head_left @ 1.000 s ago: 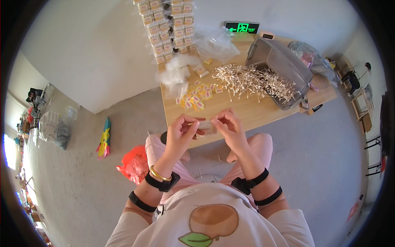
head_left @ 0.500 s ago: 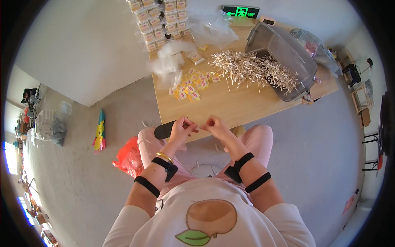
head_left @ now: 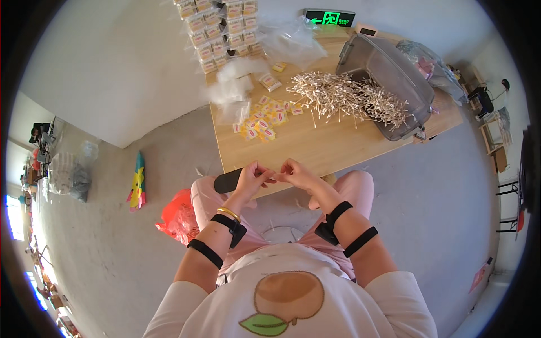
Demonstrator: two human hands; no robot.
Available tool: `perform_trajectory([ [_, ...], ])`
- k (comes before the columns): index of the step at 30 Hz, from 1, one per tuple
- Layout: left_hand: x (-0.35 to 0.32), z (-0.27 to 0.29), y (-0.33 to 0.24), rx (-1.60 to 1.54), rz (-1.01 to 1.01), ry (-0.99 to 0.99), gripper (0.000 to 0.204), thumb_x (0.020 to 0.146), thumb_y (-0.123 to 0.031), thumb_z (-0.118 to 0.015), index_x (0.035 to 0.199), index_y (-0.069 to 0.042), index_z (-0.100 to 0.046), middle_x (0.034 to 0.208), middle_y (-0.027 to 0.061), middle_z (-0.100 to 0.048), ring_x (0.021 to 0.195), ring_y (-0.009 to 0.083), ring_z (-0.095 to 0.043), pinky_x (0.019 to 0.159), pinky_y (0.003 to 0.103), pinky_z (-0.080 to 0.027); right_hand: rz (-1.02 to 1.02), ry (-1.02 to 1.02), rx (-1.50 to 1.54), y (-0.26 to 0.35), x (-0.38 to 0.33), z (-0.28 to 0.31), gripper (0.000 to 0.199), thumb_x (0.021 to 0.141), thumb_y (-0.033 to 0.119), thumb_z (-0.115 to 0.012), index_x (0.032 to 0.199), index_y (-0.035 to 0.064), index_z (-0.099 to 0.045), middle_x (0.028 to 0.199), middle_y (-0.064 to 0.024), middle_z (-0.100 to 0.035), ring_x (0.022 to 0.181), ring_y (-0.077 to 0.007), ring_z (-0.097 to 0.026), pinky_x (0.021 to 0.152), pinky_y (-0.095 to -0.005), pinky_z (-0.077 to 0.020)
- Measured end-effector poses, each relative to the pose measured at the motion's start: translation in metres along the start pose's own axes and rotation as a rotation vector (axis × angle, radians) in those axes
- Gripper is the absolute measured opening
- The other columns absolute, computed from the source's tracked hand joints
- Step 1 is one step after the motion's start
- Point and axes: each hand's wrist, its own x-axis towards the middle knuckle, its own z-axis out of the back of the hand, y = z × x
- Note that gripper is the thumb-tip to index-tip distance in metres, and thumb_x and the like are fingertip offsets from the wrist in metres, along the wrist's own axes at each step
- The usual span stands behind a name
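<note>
Pale wood surface (head_left: pixel 315 147); left hand (head_left: pixel 268 175) and right hand (head_left: pixel 283 174) pinched narrow at frame centre, contents too small to tell. Yellow cards (head_left: pixel 265 120) just above centre, cotton swabs (head_left: pixel 332 93) upper right. Best done with light, steady fingertips.

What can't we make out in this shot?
Head view:
- Anything held between the left hand and right hand: too small, partly covered by them.
- Top of the packs: cut off by the upper edge.
- Lower inside of the bin: covered by swabs.
- Right end of the black item: behind the left hand.
</note>
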Motion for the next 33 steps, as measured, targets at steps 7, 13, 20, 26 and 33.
perform_trajectory([
  [7,-0.004,-0.006,-0.002,-0.049,-0.005,-0.111,0.021,0.095,-0.019,-0.072,0.099,-0.005,-0.056,0.091,0.0046,-0.068,0.080,0.0153,-0.073,0.057,0.023,-0.049,0.359,-0.127,-0.157,0.005,-0.004,0.007,0.015,0.089,0.015,-0.076,0.096,0.0045,-0.067,0.083,-0.0007,-0.062,0.076,-0.0098,-0.057,0.070,-0.0277,-0.0483],
  [13,-0.017,-0.014,-0.017,0.491,-0.278,-0.101,0.035,0.079,-0.026,-0.086,0.102,-0.006,-0.070,0.092,0.0067,-0.065,0.070,0.0135,-0.061,0.061,0.031,-0.048,0.271,-0.139,-0.041,0.010,-0.010,0.005,0.016,0.088,0.015,-0.074,0.094,0.0016,-0.070,0.086,-0.0097,-0.070,0.077,-0.0181,-0.064,0.071,-0.0324,-0.0512],
  [20,-0.034,-0.017,-0.049,0.411,-0.135,-0.031,0.033,0.076,-0.025,-0.088,0.093,-0.002,-0.072,0.094,0.0115,-0.070,0.076,0.0190,-0.063,0.070,0.033,-0.050,0.237,-0.051,0.109,0.035,-0.031,0.013,0.014,0.093,0.017,-0.071,0.096,0.0029,-0.069,0.088,-0.0028,-0.069,0.079,-0.0112,-0.060,0.074,-0.0289,-0.0496],
  [26,-0.040,-0.025,-0.068,0.388,-0.392,-0.137,0.030,0.079,-0.012,-0.084,0.106,-0.003,-0.072,0.094,0.0084,-0.074,0.089,0.0165,-0.069,0.082,0.031,-0.052,0.403,-0.129,0.006,0.051,-0.041,0.021,0.014,0.092,0.016,-0.073,0.097,0.0039,-0.068,0.090,-0.0044,-0.066,0.082,-0.0149,-0.061,0.077,-0.0312,-0.0492],
  [33,-0.024,-0.020,-0.045,0.401,-0.355,-0.150,0.029,0.081,-0.011,-0.082,0.108,-0.007,-0.073,0.107,0.0059,-0.074,0.102,0.0179,-0.068,0.090,0.032,-0.051,0.418,-0.258,-0.018,0.035,-0.034,0.013,0.012,0.090,0.013,-0.073,0.095,0.0039,-0.068,0.094,-0.0073,-0.063,0.083,-0.0183,-0.063,0.079,-0.0314,-0.0500],
])
